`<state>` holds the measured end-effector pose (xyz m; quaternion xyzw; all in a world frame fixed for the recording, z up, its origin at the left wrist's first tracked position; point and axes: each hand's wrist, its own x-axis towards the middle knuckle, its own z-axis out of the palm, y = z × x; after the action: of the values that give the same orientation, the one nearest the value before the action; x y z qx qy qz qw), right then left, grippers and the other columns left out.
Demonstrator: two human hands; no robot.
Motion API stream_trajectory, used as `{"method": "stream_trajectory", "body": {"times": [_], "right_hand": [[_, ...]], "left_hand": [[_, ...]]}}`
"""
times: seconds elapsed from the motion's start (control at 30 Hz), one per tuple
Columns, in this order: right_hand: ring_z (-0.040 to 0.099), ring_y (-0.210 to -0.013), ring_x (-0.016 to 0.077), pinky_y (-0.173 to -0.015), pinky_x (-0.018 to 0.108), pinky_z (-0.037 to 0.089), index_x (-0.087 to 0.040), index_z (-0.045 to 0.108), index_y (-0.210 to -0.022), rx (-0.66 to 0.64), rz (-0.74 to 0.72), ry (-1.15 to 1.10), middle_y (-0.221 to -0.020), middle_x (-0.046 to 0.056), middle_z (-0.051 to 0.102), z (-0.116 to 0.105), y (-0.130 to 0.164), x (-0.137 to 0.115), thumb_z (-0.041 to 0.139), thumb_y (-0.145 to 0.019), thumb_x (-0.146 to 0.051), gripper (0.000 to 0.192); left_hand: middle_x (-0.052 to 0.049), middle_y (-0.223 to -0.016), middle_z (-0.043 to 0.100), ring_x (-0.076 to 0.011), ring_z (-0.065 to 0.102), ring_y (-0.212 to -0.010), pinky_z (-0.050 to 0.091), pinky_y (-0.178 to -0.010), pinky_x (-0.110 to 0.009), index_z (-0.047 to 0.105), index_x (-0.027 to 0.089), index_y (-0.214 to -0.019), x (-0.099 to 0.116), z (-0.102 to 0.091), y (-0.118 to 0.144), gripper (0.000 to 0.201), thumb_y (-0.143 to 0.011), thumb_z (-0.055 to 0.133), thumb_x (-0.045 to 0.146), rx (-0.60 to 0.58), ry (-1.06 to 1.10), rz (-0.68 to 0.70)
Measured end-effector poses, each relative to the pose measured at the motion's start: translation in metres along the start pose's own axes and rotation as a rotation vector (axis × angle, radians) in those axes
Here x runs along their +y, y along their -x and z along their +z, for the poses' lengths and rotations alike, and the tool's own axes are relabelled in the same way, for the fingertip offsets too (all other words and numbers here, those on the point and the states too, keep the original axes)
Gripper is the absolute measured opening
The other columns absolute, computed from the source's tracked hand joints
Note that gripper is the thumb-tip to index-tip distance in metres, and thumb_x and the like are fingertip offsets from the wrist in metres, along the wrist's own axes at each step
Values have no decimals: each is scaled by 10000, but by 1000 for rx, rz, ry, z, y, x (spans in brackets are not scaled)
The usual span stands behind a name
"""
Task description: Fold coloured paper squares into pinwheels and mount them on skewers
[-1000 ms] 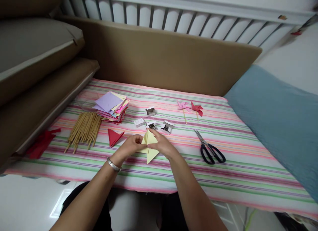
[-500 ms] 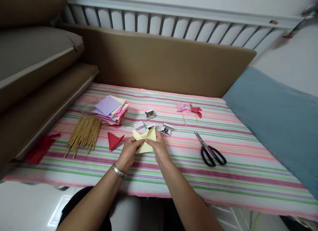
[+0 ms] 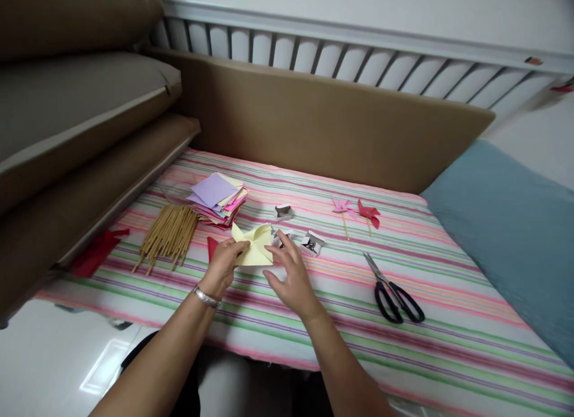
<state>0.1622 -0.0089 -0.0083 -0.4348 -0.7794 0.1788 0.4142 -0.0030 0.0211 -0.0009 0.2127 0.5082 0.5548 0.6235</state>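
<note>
My left hand (image 3: 223, 262) pinches a pale yellow sheet of paper (image 3: 254, 249) by its left side, the thumb pressing near the middle where corners fold inward. Just right of the paper, my right hand (image 3: 290, 276) has its fingers apart, with the fingertips close to the sheet's right edge; whether they touch it I cannot tell. Partly behind my left hand lies a folded red paper (image 3: 212, 247). Small white boxes lie beyond my hands: one holding dark metal bits (image 3: 311, 243), another an open box (image 3: 283, 212), and one partly covered by my right fingers.
Left on the striped cloth (image 3: 341, 321) are a stack of coloured paper (image 3: 215, 192), a bundle of thin sticks (image 3: 169, 237) and red scraps (image 3: 99, 254). To the right lie scissors (image 3: 394, 294), a pink pinwheel (image 3: 343, 207) and a red pinwheel (image 3: 369, 213). A brown board (image 3: 314, 115) stands behind.
My right hand has let go of the yellow paper and opened beside it. My left hand keeps hold of the sheet. The view has shifted, so things appear further right.
</note>
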Motion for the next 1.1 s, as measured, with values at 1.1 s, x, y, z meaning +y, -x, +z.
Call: {"method": "stream_trajectory", "body": {"times": [1.1], "right_hand": [[230, -1364, 265, -1063, 511, 233, -216, 624, -740, 68, 205, 32, -1424, 61, 399, 10, -7, 8, 619, -769, -212, 30]], "left_hand": [[-36, -562, 661, -130, 557, -484, 379, -500, -233, 695, 111, -644, -18, 5, 1, 240, -490, 773, 277, -251, -226, -78]]}}
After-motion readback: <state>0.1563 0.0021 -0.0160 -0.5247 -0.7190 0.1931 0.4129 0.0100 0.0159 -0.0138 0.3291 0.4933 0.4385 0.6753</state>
